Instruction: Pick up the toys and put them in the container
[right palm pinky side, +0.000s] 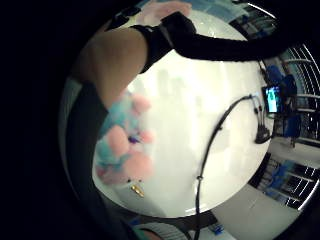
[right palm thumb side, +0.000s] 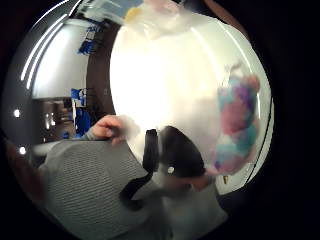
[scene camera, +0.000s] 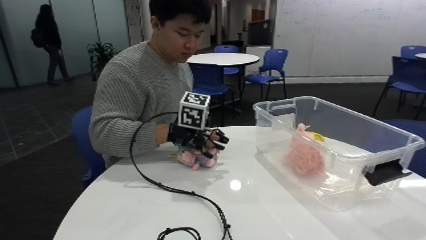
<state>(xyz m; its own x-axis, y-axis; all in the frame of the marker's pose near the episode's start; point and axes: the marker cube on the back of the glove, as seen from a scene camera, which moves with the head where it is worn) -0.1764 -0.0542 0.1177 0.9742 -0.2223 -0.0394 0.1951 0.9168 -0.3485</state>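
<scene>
Plush toy (scene camera: 196, 158), pink and teal, sits under my gloved right hand (scene camera: 197, 139) near the table's (scene camera: 266, 210) left edge; fingers curl around it for lifting toward the container (scene camera: 346, 130) at right.

overhead light glares off the white table (scene camera: 279, 210); palm views bend at edges; the plush toy (right palm pinky side: 122, 145) blurs

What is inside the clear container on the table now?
Inside the clear container lies a pink plush toy, with something small and yellow behind it. What the toy covers cannot be seen.
</scene>
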